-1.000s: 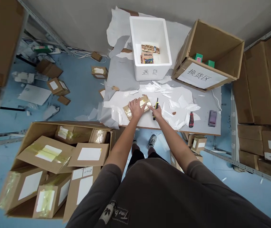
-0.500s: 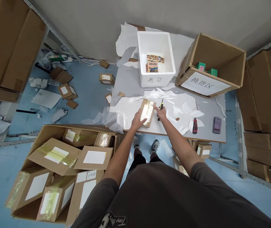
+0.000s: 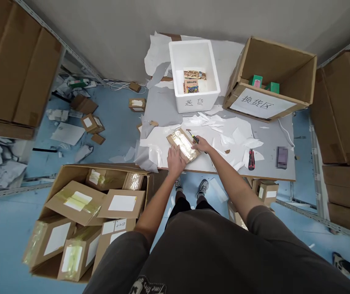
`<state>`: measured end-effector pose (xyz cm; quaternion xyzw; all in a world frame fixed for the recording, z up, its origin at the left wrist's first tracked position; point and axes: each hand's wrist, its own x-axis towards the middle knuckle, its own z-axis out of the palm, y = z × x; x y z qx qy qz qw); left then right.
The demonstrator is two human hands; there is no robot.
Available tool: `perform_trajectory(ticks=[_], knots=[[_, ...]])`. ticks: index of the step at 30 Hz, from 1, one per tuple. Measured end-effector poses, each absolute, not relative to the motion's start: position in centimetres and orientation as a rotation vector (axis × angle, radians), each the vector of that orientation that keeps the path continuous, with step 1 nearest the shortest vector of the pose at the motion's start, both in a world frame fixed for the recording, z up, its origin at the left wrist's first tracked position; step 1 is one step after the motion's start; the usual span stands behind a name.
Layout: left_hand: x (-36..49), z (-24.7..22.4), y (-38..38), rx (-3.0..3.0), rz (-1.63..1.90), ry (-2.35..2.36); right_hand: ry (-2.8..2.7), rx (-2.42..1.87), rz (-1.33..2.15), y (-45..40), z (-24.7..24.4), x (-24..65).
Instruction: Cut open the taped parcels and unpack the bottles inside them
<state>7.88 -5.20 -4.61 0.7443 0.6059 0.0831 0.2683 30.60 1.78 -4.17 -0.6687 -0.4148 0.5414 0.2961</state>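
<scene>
A small taped cardboard box [image 3: 183, 143] with a white label lies tilted on the paper-strewn table [image 3: 267, 163] in front of me. My left hand [image 3: 176, 160] rests on its near left side, fingers bent against the top. In my right hand [image 3: 202, 145] is a black and yellow utility knife [image 3: 196, 139], its tip pointing to the far left above the box's far edge. The fingers of that hand are wrapped round the handle and touch the box's right side.
Behind are a white foam box [image 3: 198, 104] with packets and an open carton [image 3: 263, 104] with green boxes. A red and black cutter [image 3: 251, 160] and a blurred-out phone [image 3: 282, 157] lie right. A big carton [image 3: 149, 190] of parcels stands left. Another person's shoe [image 3: 340, 263] shows lower right.
The small box has turned so its far end points further left. My left hand has moved to its near side, and the knife has swung from upright to pointing left. A shoe has appeared lower right.
</scene>
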Motion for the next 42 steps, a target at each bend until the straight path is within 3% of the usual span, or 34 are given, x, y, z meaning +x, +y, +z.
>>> perform_trajectory(ticks=[3, 6, 12, 18, 35, 42], knots=[[6.9, -2.8, -1.7, 2.378, -0.038, 1.04, -1.003, -1.752, 1.478, 2.6, -3.4, 30.3], [7.5, -2.1, 0.9, 2.49, -0.188, 0.803, -0.897, -1.748, 1.481, 1.4, -3.0, 30.0], [10.5, -2.4, 1.4, 2.467, -0.201, 0.99, -0.65, -1.771, 1.45, -5.1, -3.1, 33.1], [13.4, -2.8, -2.6, 2.34, -0.038, 1.396, -1.047, -1.76, 1.62, -9.8, -3.3, 35.5], [13.9, -3.8, -2.2, 2.234, -0.052, 1.392, -1.872, -2.096, 1.201, -5.9, -2.8, 35.7], [14.0, -3.4, -2.4, 2.25, -0.073, 1.392, -1.575, -1.886, 1.662, -6.2, -2.6, 37.2]])
